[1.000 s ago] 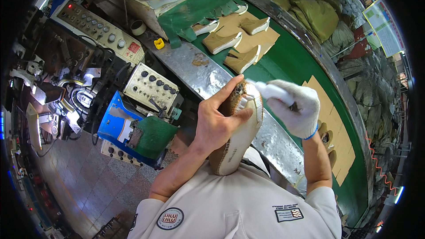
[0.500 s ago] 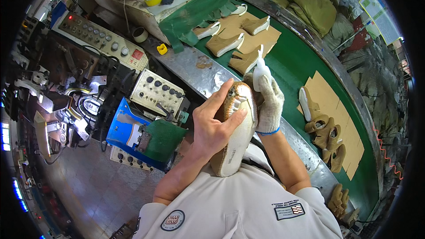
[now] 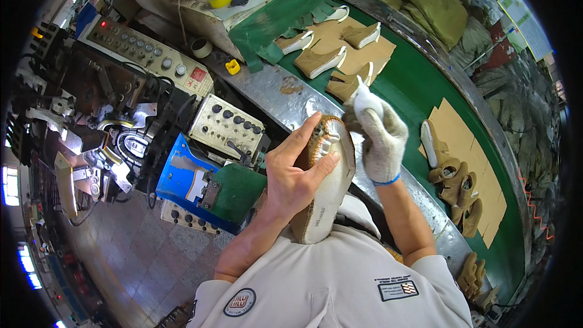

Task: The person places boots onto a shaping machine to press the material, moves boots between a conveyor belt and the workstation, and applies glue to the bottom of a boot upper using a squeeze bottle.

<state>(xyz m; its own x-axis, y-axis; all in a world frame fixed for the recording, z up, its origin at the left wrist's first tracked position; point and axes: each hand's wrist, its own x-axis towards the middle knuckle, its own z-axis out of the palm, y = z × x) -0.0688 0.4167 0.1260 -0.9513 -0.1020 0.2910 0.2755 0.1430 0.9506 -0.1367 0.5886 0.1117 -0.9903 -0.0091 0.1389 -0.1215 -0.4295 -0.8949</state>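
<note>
My bare left hand (image 3: 296,169) is closed round a tan shoe upper (image 3: 326,191), sole side up, its heel end against my shirt. The pale insole shows, and the gathered, folded edge lies at the far end under my fingers and thumb. My right hand (image 3: 384,144), in a white knitted glove with a blue cuff edge, grips a white squeeze bottle (image 3: 366,100) with a pointed nozzle tilted up. The bottle is just right of the shoe's far end, apart from it.
Beyond a metal ledge (image 3: 306,100), a green conveyor belt (image 3: 419,94) carries cardboard sheets (image 3: 470,146) with several tan shoes (image 3: 466,185). A machine (image 3: 121,140) with a knobbed control box (image 3: 226,126) stands to the left. Filled sacks (image 3: 437,15) lie behind the belt.
My right hand has drawn away to the right from the shoe with the bottle. The left hand keeps its hold on the shoe. The view has shifted slightly.
</note>
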